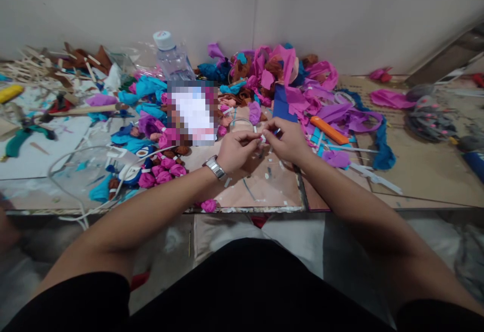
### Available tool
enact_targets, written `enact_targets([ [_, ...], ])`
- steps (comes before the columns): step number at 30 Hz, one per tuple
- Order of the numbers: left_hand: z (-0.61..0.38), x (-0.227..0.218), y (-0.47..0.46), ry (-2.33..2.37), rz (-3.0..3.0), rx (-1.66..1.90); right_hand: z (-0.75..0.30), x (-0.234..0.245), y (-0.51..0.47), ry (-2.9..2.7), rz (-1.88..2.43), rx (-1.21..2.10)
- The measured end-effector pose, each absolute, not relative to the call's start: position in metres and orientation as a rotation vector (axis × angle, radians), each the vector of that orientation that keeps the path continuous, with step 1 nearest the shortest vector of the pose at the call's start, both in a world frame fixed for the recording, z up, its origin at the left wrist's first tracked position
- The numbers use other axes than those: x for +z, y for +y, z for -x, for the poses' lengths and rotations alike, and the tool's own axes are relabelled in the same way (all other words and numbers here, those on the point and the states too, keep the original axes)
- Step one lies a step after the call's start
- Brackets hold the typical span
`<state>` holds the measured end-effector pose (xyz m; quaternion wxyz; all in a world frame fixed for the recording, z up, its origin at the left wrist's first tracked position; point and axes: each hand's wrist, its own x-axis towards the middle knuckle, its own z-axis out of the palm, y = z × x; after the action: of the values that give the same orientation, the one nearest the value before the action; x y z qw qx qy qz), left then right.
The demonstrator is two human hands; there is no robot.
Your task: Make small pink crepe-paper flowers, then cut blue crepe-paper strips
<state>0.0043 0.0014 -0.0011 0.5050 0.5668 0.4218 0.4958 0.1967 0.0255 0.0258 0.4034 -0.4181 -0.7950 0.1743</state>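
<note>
My left hand, with a metal watch on its wrist, and my right hand meet over the middle of the bench. Fingertips of both hands are pinched around a small pink piece with a white strip, largely hidden by the fingers. A thin wire loop shows just beyond my left hand. Behind the fingers lies a small purple paper bundle. One pink paper bundle rests at the bench's front edge.
A clear bottle with a white cap stands at the back beside a blurred-out patch. Coloured crepe paper is heaped along the wall. An orange utility knife lies right, a white cable left, and green-handled pliers far left.
</note>
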Motion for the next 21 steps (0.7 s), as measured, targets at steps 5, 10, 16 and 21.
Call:
enact_targets([
  [5,-0.0011,0.0014,0.003,1.063,-1.471,1.226,-0.1954,0.0227,0.0257,-1.939,1.074,0.521],
  [10,-0.0023,-0.0019,0.0038,1.026,-1.457,1.196,-0.1937,0.0215,0.0263,-1.859,1.111,0.6],
  [16,-0.0052,0.0,0.0005,0.928,-1.434,1.245,-0.1915,0.022,0.0277,-1.795,1.11,0.672],
  [21,-0.0062,0.0039,-0.0029,1.001,-1.454,1.255,-0.1913,0.0224,0.0287,-1.774,1.112,0.677],
])
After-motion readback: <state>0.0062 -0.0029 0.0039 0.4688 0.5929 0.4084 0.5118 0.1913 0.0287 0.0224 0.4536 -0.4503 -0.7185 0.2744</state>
